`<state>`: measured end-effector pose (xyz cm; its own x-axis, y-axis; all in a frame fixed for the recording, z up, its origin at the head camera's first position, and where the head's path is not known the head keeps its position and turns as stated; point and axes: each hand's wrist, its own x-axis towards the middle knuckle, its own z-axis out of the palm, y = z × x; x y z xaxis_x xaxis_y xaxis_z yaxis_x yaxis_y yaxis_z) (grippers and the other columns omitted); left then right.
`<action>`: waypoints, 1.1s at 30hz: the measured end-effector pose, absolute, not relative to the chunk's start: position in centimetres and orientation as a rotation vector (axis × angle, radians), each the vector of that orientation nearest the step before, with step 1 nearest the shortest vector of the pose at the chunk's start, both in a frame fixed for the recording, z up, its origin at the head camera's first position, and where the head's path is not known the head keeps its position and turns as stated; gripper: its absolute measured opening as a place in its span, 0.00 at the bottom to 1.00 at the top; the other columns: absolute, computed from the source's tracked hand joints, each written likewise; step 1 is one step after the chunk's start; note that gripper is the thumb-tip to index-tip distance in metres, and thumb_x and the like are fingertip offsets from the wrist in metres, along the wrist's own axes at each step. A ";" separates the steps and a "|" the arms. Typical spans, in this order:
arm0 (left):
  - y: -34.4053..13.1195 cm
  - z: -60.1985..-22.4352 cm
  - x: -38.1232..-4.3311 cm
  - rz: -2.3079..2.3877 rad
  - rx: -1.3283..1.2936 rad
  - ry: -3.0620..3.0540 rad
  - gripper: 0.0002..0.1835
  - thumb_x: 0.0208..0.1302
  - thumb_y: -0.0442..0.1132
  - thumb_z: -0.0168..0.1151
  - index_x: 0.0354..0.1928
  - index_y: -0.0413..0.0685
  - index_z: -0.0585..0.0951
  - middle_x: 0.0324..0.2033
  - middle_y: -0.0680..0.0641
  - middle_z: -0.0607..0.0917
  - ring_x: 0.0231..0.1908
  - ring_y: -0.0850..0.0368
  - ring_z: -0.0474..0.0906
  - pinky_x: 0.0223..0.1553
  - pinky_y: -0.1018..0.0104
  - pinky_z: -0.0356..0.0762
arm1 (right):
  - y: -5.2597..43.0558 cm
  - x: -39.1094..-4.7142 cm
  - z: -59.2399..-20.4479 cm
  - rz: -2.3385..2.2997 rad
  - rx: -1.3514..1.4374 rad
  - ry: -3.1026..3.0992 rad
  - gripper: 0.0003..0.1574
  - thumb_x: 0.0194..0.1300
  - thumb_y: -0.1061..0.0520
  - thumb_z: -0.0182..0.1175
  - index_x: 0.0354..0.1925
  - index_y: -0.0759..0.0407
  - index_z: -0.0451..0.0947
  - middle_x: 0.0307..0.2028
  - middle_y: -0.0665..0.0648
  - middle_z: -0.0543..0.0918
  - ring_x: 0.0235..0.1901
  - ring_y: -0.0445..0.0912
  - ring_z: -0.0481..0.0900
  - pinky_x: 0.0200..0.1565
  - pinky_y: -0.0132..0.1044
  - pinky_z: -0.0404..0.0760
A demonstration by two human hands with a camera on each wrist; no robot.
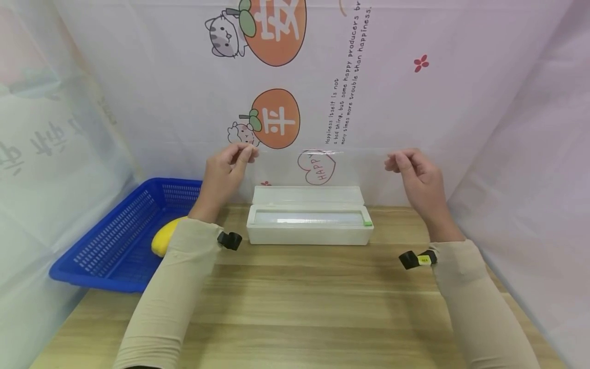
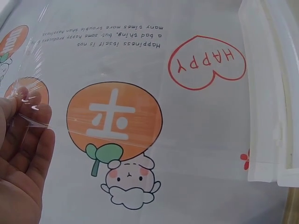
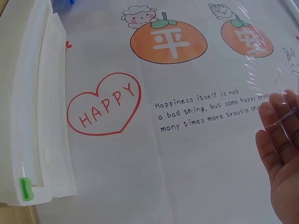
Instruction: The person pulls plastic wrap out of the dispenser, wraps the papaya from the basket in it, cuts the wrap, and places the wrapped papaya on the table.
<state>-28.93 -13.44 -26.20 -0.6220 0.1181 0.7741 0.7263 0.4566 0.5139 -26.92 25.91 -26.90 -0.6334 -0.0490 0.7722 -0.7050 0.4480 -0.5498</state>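
A clear sheet of cling film (image 1: 318, 152) stretches between my two hands, raised above and behind the table. My left hand (image 1: 225, 171) pinches one end between thumb and fingers. At the other end my right hand (image 1: 421, 179) pinches the film in the same way. Creases of the film (image 2: 41, 56) show by the left fingers, and more film (image 3: 254, 60) runs past the right fingers. Below and between the hands stands a white cling film dispenser (image 1: 310, 236) with its lid (image 1: 309, 196) raised. Its right end carries a green slider (image 1: 367, 223).
To the left, a blue plastic basket (image 1: 108, 225) holds a yellow fruit (image 1: 165, 238), partly hidden by the left sleeve. The wood-grain table (image 1: 318, 307) is bordered by white printed cloth (image 1: 392, 92) at the back and both sides.
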 end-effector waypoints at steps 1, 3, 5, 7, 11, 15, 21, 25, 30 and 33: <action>-13.4 -26.1 -28.9 -1.154 -0.710 -2.028 0.14 0.78 0.40 0.52 0.45 0.39 0.84 0.40 0.46 0.87 0.40 0.56 0.82 0.47 0.64 0.80 | 25.9 -26.9 -26.8 1.205 0.625 -2.004 0.18 0.79 0.56 0.50 0.47 0.71 0.79 0.38 0.54 0.85 0.41 0.41 0.82 0.48 0.29 0.77; -13.5 -25.9 -29.0 -1.145 -0.722 -2.015 0.13 0.78 0.40 0.53 0.45 0.38 0.84 0.39 0.46 0.87 0.40 0.56 0.82 0.46 0.65 0.80 | 25.9 -26.9 -26.6 1.208 0.621 -2.002 0.18 0.79 0.57 0.50 0.47 0.71 0.79 0.38 0.54 0.84 0.41 0.42 0.81 0.47 0.29 0.77; -13.5 -25.8 -28.9 -1.141 -0.733 -2.007 0.13 0.78 0.39 0.53 0.45 0.38 0.84 0.39 0.46 0.87 0.39 0.55 0.82 0.45 0.67 0.80 | 25.8 -26.7 -26.4 1.206 0.616 -2.000 0.17 0.79 0.58 0.50 0.47 0.72 0.79 0.38 0.54 0.84 0.41 0.41 0.81 0.47 0.29 0.77; -13.6 -25.6 -28.9 -1.136 -0.740 -2.002 0.13 0.77 0.39 0.53 0.45 0.38 0.84 0.39 0.46 0.87 0.39 0.56 0.82 0.45 0.67 0.79 | 25.4 -26.2 -25.9 1.210 0.616 -1.997 0.17 0.79 0.59 0.50 0.46 0.74 0.78 0.37 0.55 0.84 0.40 0.42 0.81 0.47 0.29 0.77; -13.6 -25.3 -28.9 -1.110 -0.760 -1.984 0.13 0.77 0.39 0.53 0.45 0.38 0.84 0.39 0.46 0.87 0.39 0.56 0.82 0.45 0.66 0.80 | 24.4 -24.8 -24.7 1.223 0.636 -1.970 0.17 0.78 0.61 0.49 0.45 0.77 0.77 0.36 0.57 0.83 0.39 0.43 0.80 0.46 0.28 0.77; -13.6 -25.0 -29.1 -1.097 -0.771 -1.963 0.12 0.77 0.38 0.53 0.45 0.38 0.84 0.39 0.46 0.87 0.39 0.56 0.83 0.45 0.64 0.80 | 24.6 -25.1 -24.5 1.224 0.646 -1.949 0.18 0.78 0.61 0.50 0.46 0.78 0.77 0.36 0.58 0.83 0.39 0.42 0.80 0.47 0.28 0.77; -13.6 -24.5 -29.3 -1.095 -0.781 -1.919 0.12 0.77 0.37 0.54 0.43 0.38 0.84 0.38 0.45 0.87 0.37 0.56 0.83 0.43 0.69 0.79 | 25.6 -26.7 -24.9 1.217 0.605 -1.957 0.19 0.79 0.58 0.50 0.48 0.74 0.78 0.37 0.53 0.83 0.40 0.42 0.81 0.49 0.29 0.77; -13.4 -24.1 -29.3 -1.086 -0.788 -1.895 0.12 0.77 0.38 0.54 0.44 0.37 0.84 0.37 0.45 0.87 0.37 0.56 0.83 0.42 0.70 0.80 | 25.6 -26.8 -24.6 1.214 0.612 -1.943 0.18 0.79 0.58 0.50 0.48 0.73 0.79 0.37 0.55 0.83 0.40 0.43 0.81 0.48 0.29 0.78; -13.4 -23.7 -29.3 -1.090 -0.755 -1.911 0.13 0.77 0.40 0.54 0.45 0.38 0.84 0.37 0.47 0.86 0.37 0.58 0.82 0.40 0.71 0.79 | 25.3 -26.6 -23.9 1.226 0.613 -1.939 0.16 0.79 0.60 0.50 0.47 0.72 0.79 0.37 0.57 0.83 0.38 0.44 0.81 0.47 0.28 0.79; -13.4 -23.4 -29.3 -1.095 -0.753 -1.916 0.14 0.77 0.40 0.53 0.45 0.37 0.84 0.36 0.47 0.86 0.36 0.58 0.82 0.38 0.71 0.78 | 25.0 -26.0 -23.4 1.233 0.619 -1.933 0.16 0.79 0.61 0.49 0.47 0.73 0.79 0.36 0.58 0.82 0.37 0.44 0.81 0.46 0.27 0.80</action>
<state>-29.29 -13.36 -23.42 -0.5132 0.1080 0.8515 0.7884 0.4515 0.4179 -25.99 24.97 -23.42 -0.6035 -0.0049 0.7973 -0.7251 0.4194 -0.5462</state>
